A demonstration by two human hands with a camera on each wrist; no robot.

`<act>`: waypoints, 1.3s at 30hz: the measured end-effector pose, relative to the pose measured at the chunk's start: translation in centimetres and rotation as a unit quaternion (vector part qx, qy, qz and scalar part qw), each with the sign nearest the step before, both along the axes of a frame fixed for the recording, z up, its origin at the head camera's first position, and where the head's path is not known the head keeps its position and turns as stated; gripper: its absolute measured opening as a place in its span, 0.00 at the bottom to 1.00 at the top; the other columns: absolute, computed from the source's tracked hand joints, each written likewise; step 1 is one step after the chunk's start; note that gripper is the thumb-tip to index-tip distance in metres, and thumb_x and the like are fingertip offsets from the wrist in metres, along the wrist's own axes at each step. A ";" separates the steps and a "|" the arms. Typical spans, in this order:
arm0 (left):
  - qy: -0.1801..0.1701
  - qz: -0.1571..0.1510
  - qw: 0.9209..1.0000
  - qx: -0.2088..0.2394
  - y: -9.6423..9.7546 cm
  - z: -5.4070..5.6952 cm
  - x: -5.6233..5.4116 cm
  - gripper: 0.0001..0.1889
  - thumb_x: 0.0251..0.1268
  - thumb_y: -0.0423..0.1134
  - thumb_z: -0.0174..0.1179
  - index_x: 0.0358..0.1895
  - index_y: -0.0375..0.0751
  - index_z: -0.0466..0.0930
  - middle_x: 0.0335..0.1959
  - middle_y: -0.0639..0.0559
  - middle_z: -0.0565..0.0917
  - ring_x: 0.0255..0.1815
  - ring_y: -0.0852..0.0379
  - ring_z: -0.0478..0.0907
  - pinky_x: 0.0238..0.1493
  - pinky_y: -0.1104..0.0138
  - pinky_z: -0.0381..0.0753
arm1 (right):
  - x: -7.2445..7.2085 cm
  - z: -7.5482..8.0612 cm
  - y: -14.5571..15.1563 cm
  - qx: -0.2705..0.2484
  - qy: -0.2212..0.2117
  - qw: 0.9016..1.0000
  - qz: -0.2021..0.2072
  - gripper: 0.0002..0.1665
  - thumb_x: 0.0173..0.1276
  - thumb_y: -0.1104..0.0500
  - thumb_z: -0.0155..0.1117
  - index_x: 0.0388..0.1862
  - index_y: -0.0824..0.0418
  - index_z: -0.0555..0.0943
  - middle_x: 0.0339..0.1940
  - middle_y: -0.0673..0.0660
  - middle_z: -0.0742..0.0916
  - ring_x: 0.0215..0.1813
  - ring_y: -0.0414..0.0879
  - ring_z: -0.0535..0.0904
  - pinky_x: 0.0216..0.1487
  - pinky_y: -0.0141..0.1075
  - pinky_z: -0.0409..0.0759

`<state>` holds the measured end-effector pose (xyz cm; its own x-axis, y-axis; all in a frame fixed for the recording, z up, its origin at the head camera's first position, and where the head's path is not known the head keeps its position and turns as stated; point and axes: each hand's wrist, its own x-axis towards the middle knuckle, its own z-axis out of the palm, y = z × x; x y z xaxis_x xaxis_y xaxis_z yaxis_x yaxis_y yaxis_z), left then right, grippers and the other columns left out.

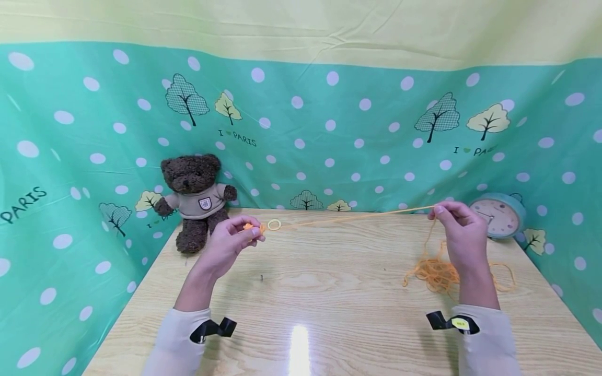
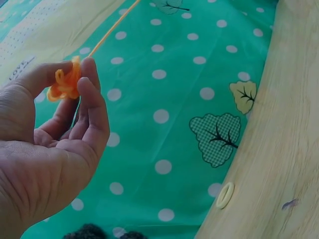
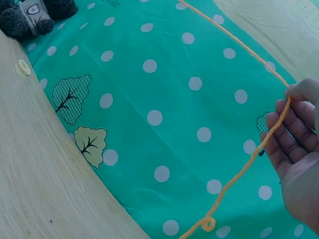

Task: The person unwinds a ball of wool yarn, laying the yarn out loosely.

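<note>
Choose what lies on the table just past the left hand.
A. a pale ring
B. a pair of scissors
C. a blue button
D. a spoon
A: a small pale ring lies flat on the table beside the left hand, whose fingers pinch a wad of yarn; none of the other options appears in any view.

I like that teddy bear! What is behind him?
Behind the teddy bear hangs the green cloth with white dots, trees and "I love Paris" writing. He leans against it, sitting at the table's back corner. The bit of cloth right behind his body is covered.
</note>
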<state>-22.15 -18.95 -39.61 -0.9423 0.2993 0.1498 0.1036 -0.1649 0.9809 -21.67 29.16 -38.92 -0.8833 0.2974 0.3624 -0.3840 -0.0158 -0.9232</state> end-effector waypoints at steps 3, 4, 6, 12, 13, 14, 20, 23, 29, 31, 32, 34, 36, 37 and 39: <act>0.000 0.015 1.000 -0.012 0.0 0.1 0.0 0.05 0.74 0.31 0.60 0.39 0.45 0.81 0.33 0.59 0.86 0.36 0.64 0.86 0.40 0.72 0.83 | 0.1 0.1 0.2 -0.003 -0.008 1.000 -0.008 0.17 0.73 0.58 0.68 0.50 0.72 0.83 0.36 0.49 0.88 0.46 0.42 0.81 0.55 0.23 0.78; 0.000 0.021 1.000 -0.016 0.0 0.1 0.0 0.04 0.74 0.31 0.61 0.39 0.45 0.81 0.32 0.59 0.86 0.36 0.64 0.85 0.39 0.72 0.82 | 0.1 0.2 0.3 -0.005 -0.008 1.000 -0.009 0.17 0.73 0.58 0.68 0.50 0.72 0.83 0.37 0.49 0.88 0.46 0.42 0.81 0.56 0.23 0.77; 0.002 0.031 0.999 -0.026 0.0 0.1 0.0 0.04 0.73 0.32 0.62 0.39 0.45 0.81 0.32 0.60 0.85 0.35 0.64 0.83 0.38 0.72 0.80 | 0.2 0.2 0.4 -0.010 -0.004 1.000 -0.011 0.18 0.73 0.59 0.68 0.50 0.73 0.82 0.37 0.50 0.87 0.46 0.43 0.81 0.57 0.24 0.77; 0.015 0.023 0.999 -0.045 -0.3 0.0 0.0 0.11 0.76 0.32 0.59 0.55 0.44 0.84 0.39 0.62 0.83 0.38 0.64 0.76 0.41 0.73 0.77 | 0.1 0.2 0.4 -0.017 0.008 1.000 -0.011 0.21 0.73 0.60 0.68 0.51 0.79 0.80 0.37 0.52 0.87 0.45 0.44 0.81 0.57 0.24 0.78; 0.019 0.017 0.999 -0.048 -0.3 0.0 0.0 0.12 0.76 0.32 0.58 0.57 0.44 0.84 0.41 0.61 0.83 0.39 0.65 0.76 0.42 0.73 0.77 | 0.1 0.2 0.4 -0.015 0.008 1.000 -0.012 0.21 0.73 0.60 0.68 0.51 0.79 0.80 0.36 0.51 0.87 0.45 0.44 0.81 0.57 0.24 0.78; 0.023 0.010 0.998 -0.051 -0.4 0.0 0.0 0.13 0.76 0.31 0.57 0.58 0.43 0.84 0.42 0.61 0.83 0.40 0.65 0.77 0.43 0.73 0.78 | 0.1 0.2 0.4 -0.015 0.009 1.000 -0.012 0.20 0.73 0.60 0.68 0.51 0.79 0.80 0.36 0.52 0.87 0.45 0.44 0.81 0.56 0.24 0.78; 0.047 -0.010 0.997 -0.058 -0.7 0.0 0.0 0.11 0.75 0.28 0.56 0.49 0.44 0.86 0.44 0.59 0.86 0.42 0.63 0.79 0.46 0.71 0.80 | 0.1 0.2 0.6 -0.029 0.007 0.999 -0.014 0.16 0.73 0.61 0.68 0.49 0.75 0.83 0.36 0.51 0.87 0.45 0.43 0.82 0.56 0.24 0.79; 0.049 -0.010 0.997 -0.057 -0.8 0.1 0.0 0.09 0.74 0.28 0.57 0.44 0.46 0.84 0.41 0.59 0.85 0.41 0.62 0.79 0.45 0.71 0.79 | 0.2 0.3 1.0 -0.028 -0.004 0.999 -0.020 0.16 0.73 0.60 0.68 0.50 0.73 0.83 0.36 0.50 0.88 0.46 0.42 0.81 0.57 0.24 0.77; 0.040 0.008 0.998 -0.038 -0.7 0.0 -0.1 0.07 0.75 0.29 0.57 0.46 0.45 0.81 0.36 0.60 0.83 0.36 0.65 0.78 0.40 0.73 0.78 | 0.4 0.4 2.0 -0.021 -0.024 0.999 -0.040 0.18 0.74 0.58 0.68 0.52 0.73 0.82 0.36 0.48 0.88 0.48 0.42 0.80 0.59 0.24 0.73; 0.036 0.015 0.999 -0.035 -0.6 0.0 -0.1 0.08 0.76 0.30 0.57 0.50 0.44 0.81 0.36 0.60 0.82 0.35 0.66 0.77 0.39 0.73 0.78 | 0.5 0.4 2.4 -0.020 -0.025 0.999 -0.043 0.18 0.73 0.58 0.68 0.52 0.72 0.83 0.36 0.48 0.88 0.48 0.42 0.79 0.58 0.23 0.74; 0.035 0.018 0.999 -0.034 -0.6 0.0 -0.1 0.09 0.76 0.31 0.57 0.52 0.43 0.81 0.36 0.60 0.82 0.35 0.66 0.77 0.39 0.73 0.78 | 0.6 0.3 2.5 -0.022 -0.022 0.999 -0.044 0.17 0.73 0.59 0.68 0.51 0.72 0.83 0.36 0.48 0.88 0.48 0.43 0.80 0.58 0.24 0.74; 0.036 0.021 0.999 -0.035 -0.7 0.0 -0.1 0.10 0.77 0.32 0.57 0.56 0.41 0.82 0.37 0.60 0.81 0.35 0.66 0.77 0.40 0.73 0.79 | 0.6 0.3 2.8 -0.024 -0.012 0.999 -0.042 0.15 0.73 0.60 0.68 0.50 0.73 0.83 0.36 0.49 0.88 0.46 0.43 0.80 0.57 0.24 0.75; 0.037 0.026 0.998 -0.041 -0.7 0.0 0.0 0.11 0.77 0.33 0.57 0.56 0.42 0.82 0.39 0.60 0.81 0.35 0.66 0.76 0.41 0.73 0.79 | 0.7 0.3 3.1 -0.025 0.001 0.999 -0.041 0.15 0.73 0.62 0.67 0.48 0.74 0.83 0.35 0.50 0.88 0.45 0.43 0.81 0.56 0.24 0.76; 0.037 0.028 0.998 -0.042 -0.7 0.1 0.0 0.10 0.77 0.33 0.57 0.55 0.42 0.83 0.40 0.60 0.82 0.36 0.66 0.77 0.41 0.73 0.79 | 0.7 0.2 3.2 -0.025 0.009 0.999 -0.041 0.14 0.73 0.63 0.67 0.48 0.75 0.83 0.35 0.51 0.88 0.44 0.43 0.81 0.55 0.24 0.77; 0.037 0.035 0.998 -0.048 -0.8 0.1 0.0 0.10 0.77 0.32 0.57 0.53 0.44 0.84 0.41 0.61 0.83 0.36 0.66 0.77 0.42 0.73 0.80 | 0.8 0.2 3.6 -0.027 0.017 0.999 -0.041 0.14 0.73 0.64 0.67 0.47 0.76 0.82 0.35 0.52 0.87 0.43 0.42 0.82 0.55 0.24 0.78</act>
<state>-22.17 -19.74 -39.55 -0.9489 0.2497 0.1932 0.1836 -0.0614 0.9811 -20.87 32.73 -38.70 -0.8431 0.3876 0.3727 -0.4167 -0.0331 -0.9084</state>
